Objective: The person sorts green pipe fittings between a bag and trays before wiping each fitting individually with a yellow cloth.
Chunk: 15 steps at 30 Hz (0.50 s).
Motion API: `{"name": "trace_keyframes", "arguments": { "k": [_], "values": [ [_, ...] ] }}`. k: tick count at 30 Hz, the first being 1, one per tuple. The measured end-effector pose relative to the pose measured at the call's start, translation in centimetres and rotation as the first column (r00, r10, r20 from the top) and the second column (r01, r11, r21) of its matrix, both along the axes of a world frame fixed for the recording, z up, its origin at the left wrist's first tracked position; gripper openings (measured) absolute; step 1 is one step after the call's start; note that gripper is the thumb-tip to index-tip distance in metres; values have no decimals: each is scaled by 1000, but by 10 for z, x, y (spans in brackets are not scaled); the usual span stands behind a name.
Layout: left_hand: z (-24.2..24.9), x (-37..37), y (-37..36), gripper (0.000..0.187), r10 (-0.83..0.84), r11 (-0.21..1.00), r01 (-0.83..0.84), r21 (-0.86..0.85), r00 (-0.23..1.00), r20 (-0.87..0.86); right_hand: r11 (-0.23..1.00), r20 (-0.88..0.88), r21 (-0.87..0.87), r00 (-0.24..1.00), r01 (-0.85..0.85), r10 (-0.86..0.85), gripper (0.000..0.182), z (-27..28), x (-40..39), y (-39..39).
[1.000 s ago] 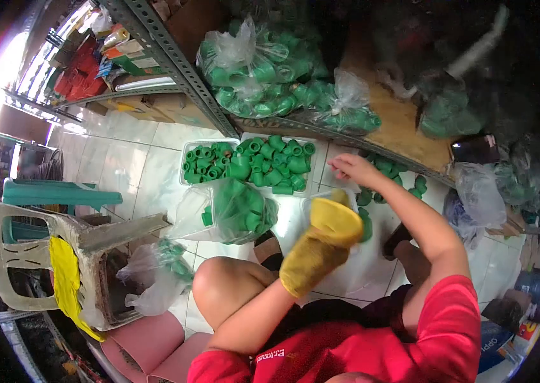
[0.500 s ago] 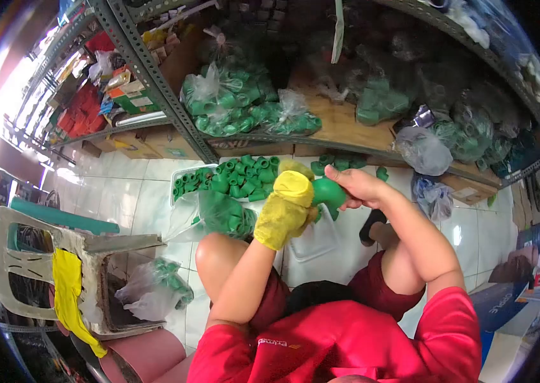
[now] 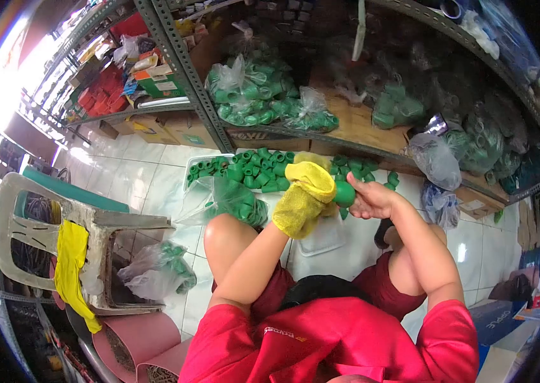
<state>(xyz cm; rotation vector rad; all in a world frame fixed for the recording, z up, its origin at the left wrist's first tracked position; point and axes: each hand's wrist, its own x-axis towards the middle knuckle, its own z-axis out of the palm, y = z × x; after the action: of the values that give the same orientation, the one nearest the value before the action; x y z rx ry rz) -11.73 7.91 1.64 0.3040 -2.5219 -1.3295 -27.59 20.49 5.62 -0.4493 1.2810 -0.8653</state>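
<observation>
My left hand (image 3: 305,201) wears a fuzzy yellow glove and is closed around a green plastic pipe fitting (image 3: 344,193). The glove hides most of the fingers and part of the fitting. Bare, my right hand (image 3: 375,198) curls at the fitting's right end, thumb above and fingers below. Under the hands sits a clear plastic tray (image 3: 321,239). Just beyond them, many green pipe fittings (image 3: 260,170) are heaped in and beside a white tray (image 3: 188,173). A clear bag of green fittings (image 3: 238,205) lies by my left knee.
A metal shelf (image 3: 196,83) ahead carries bagged green fittings (image 3: 254,96). At left stands a worn plastic chair (image 3: 24,185) with a yellow cloth (image 3: 70,268) over it. Another clear bag (image 3: 155,274) is beside the chair. Boxes (image 3: 506,319) stand at right.
The view has shifted, so the surroundings sit further right and lower. The fitting has turned between my hands, and my right hand's grip looks looser around its end.
</observation>
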Motion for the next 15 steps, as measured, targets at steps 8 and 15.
{"name": "trace_keyframes", "arguments": {
  "k": [8, 15],
  "values": [
    [-23, 2, -3, 26, -89, 714, 25, -700, 994, -55, 932, -671, -239, 740, -273, 45, 47, -1, 9, -12],
    [-29, 5, -4, 30, 56, 939, -123, -322, 976, -210, 629, -862, -503, 403, -593, -308, 63, 6, 24, -16]
  ]
}}
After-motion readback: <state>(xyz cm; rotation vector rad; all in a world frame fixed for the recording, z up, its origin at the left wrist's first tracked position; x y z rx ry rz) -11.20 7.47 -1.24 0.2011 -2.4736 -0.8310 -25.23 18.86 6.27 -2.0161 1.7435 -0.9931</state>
